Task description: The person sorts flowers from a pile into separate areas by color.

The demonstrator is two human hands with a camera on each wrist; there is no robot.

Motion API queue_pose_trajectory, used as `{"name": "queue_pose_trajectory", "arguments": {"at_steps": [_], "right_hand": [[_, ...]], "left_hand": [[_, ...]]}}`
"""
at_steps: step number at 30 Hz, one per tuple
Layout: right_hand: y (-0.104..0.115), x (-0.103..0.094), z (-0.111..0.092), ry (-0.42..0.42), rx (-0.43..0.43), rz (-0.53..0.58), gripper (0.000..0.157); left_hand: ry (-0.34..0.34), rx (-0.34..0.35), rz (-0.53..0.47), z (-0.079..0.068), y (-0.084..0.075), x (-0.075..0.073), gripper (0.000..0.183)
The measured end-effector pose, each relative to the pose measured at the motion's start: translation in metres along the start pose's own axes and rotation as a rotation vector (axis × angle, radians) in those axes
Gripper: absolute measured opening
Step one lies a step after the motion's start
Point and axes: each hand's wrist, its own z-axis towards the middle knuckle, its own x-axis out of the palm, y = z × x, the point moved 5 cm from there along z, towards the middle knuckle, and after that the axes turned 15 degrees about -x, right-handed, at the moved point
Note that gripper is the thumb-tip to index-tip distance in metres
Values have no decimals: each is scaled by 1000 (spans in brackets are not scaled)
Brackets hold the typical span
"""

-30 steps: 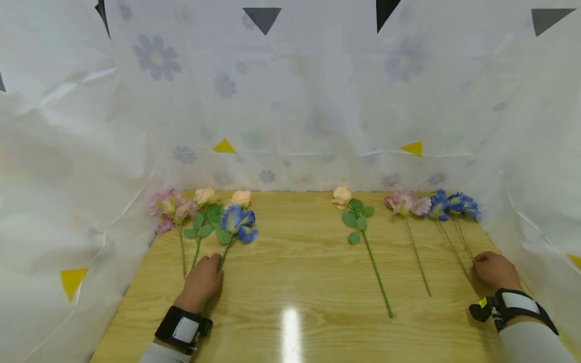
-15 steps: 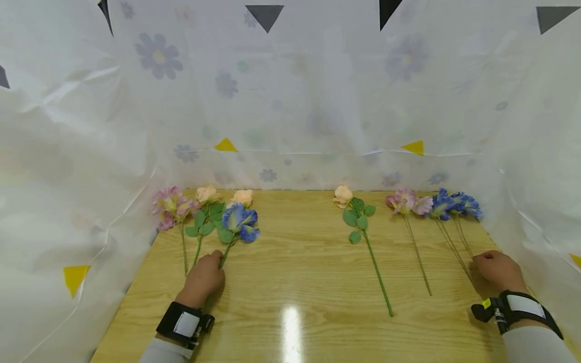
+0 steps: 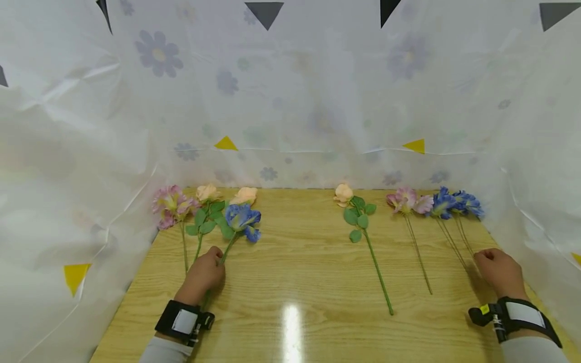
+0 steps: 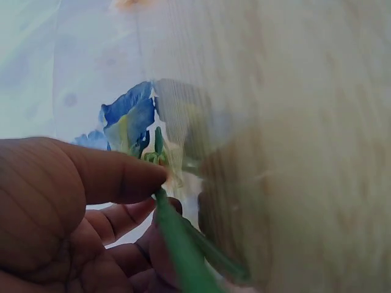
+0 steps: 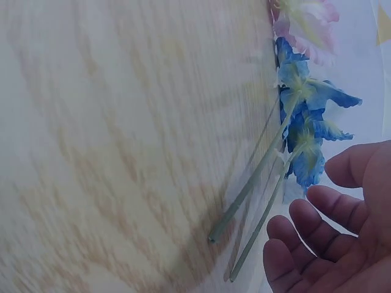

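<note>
My left hand (image 3: 206, 272) pinches the green stem of a blue iris (image 3: 242, 218) between thumb and fingers; its bloom shows beyond the fingertips (image 4: 160, 177) in the left wrist view. A second stem (image 4: 217, 256) runs beside it below the hand. Right behind the iris is a peach rose (image 3: 244, 195), its lower stem hidden. At the right, my right hand (image 3: 499, 272) has loosely bent fingers and nothing between them. Two blue irises (image 3: 442, 202) (image 3: 467, 203) lie beside it, and in the right wrist view their stem ends (image 5: 233, 278) are left of the fingers.
Left of the left hand lie a pink iris (image 3: 172, 205) and another peach rose (image 3: 208, 193). A single peach rose (image 3: 343, 194) with a long green stem and a pink iris (image 3: 408, 201) lie right of centre. White patterned sheeting (image 3: 295, 101) encloses the wooden table (image 3: 295, 262).
The blue iris has turned and shifted slightly right in my left hand, and the peach rose behind it has shifted too. My right hand has drawn slightly off the iris stems.
</note>
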Motion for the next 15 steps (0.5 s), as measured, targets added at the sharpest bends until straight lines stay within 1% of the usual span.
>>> {"name": "queue_pose_trajectory", "arguments": {"at_steps": [4,6,8,11,13,15], "right_hand": [[4,1,-2,-16,-8,16,53],[6,1,-2,-26,-14,18,53],[9,2,-1,-32,-23,19,52],[16,2,0,-36,-46,24,53],[23,4,0,-43,-62,38,52],[32,8,1,-47,-81,53,53]], "left_hand": [[7,-8,-32,1,0,-1,30],[-5,-7,-42,0,0,-2,27],[-40,6,-43,-1,0,-5,25],[-122,43,-48,-4,-2,-11,21],[-163,71,-62,-6,-4,-15,24],[-179,91,-82,-7,-7,-18,31]]}}
